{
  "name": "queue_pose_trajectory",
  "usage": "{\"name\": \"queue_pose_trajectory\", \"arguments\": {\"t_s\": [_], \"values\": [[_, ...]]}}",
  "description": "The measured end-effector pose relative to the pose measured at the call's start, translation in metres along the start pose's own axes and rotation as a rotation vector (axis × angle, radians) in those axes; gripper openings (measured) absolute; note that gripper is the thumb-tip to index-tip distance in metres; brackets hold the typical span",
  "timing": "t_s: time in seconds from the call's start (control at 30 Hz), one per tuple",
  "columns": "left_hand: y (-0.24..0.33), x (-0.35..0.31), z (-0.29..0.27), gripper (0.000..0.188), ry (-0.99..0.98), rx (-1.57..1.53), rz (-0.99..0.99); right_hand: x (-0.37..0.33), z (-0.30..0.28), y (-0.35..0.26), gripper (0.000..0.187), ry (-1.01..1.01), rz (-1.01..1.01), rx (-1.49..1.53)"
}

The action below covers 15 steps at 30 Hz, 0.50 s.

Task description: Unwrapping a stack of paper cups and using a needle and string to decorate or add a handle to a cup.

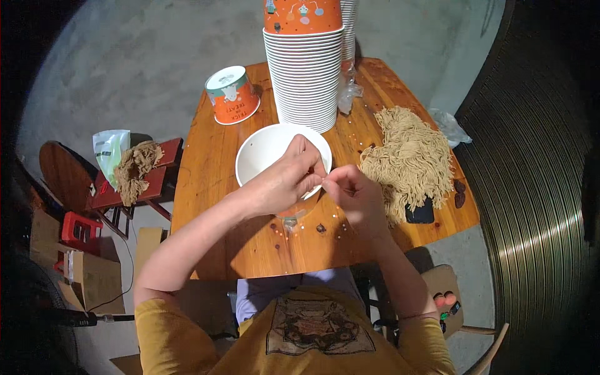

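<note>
A paper bucket (262, 150) with a white inside stands on the wooden table in front of me, its mouth up and tilted toward me. A small dark hole shows in its far left wall. My left hand (292, 177) reaches over the bucket, fingertips pinched together by its right rim. Just beside them, my right hand (355, 195) is closed in a pinch too, and the two sets of fingertips nearly touch. What they grip is too small to make out. Right of my hands lies a heap of tan cords (409, 156).
Behind the bucket rises a tall stack of nested paper buckets (304, 75). An orange bucket (232, 97) stands upside down at the far left of the table (250, 250). A black flat object (420, 211) lies partly under the cords. Small white bits dot the wood.
</note>
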<state>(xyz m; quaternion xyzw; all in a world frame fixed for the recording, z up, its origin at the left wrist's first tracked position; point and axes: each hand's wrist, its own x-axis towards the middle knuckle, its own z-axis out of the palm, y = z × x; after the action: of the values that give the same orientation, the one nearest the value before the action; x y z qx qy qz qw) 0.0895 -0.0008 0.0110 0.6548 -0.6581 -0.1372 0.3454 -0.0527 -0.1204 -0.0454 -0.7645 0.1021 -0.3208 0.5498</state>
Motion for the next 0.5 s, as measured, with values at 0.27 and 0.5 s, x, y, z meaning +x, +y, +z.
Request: {"name": "queue_pose_trajectory", "arguments": {"t_s": [0.27,0.5], "values": [[-0.0071,-0.0011,-0.0036,0.012,-0.068,0.009,0.004,-0.0013,0.002,0.0013,0.011,-0.001,0.035,-0.003],[-0.0068,0.0039,-0.0035,0.011,-0.125,0.016,-0.058,-0.0028,0.0056,0.0005,0.01,-0.029,0.021,0.046]]}}
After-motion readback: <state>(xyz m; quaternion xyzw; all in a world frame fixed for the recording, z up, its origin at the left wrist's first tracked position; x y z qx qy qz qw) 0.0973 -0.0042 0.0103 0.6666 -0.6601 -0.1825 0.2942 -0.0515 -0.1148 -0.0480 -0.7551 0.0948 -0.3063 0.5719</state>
